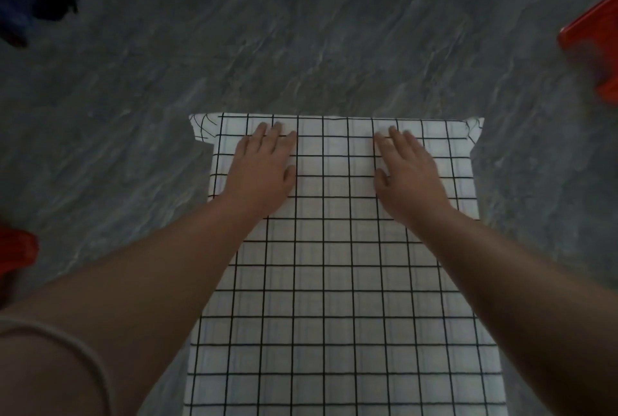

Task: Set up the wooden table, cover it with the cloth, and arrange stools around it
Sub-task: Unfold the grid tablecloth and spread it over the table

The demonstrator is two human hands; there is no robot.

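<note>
Across the far end of the covered bench, the white cotton cloth with a thin black grid (334, 265) is pressed flat by the left hand (264, 168) and right hand (408, 175), fingers straight, equally near its far edge. Its long axis runs away from the person. Red plastic stools (595, 48) stand well apart on grey marbled floor (301, 31).

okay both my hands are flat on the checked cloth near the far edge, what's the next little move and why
Probably slide the left hand and right hand outward toward the far corners of the checked cloth. Both palms lie flat mid-width, while the far corners stick out bunched and wrinkled, so smoothing them down likely comes before fetching the red stool.
</note>
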